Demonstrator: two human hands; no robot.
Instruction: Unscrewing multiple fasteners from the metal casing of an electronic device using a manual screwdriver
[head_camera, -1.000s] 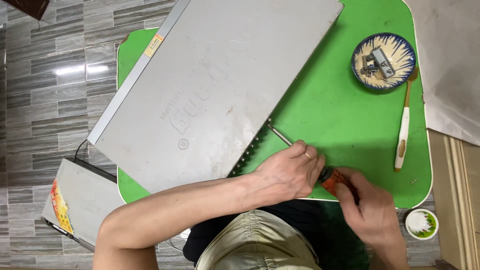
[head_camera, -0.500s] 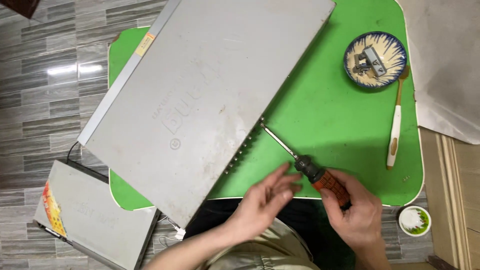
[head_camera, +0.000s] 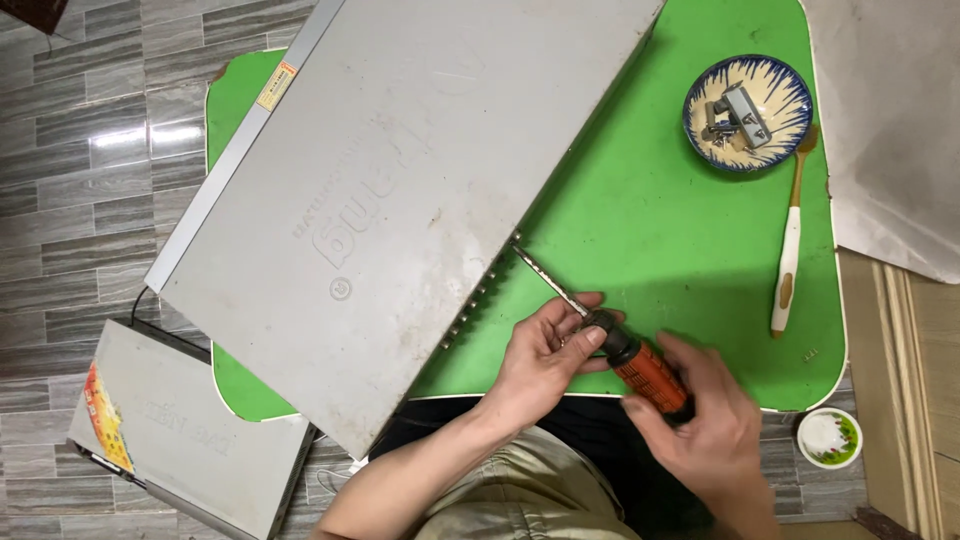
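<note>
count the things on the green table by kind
grey player: 1
screwdriver, held by left hand and right hand: 1
bowl of metal parts: 1
toothbrush: 1
total: 4

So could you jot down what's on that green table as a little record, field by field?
surface: green table, on a grey tiled floor
main item: flat grey metal device case, lying aslant across the table
tool: screwdriver with orange and black handle, tip at the case's edge
left hand: fingers on the screwdriver shaft near the handle
right hand: wrapped around the handle
bowl: blue-rimmed, holding small metal parts
beside bowl: toothbrush
on floor: second grey device, small round cup
</note>
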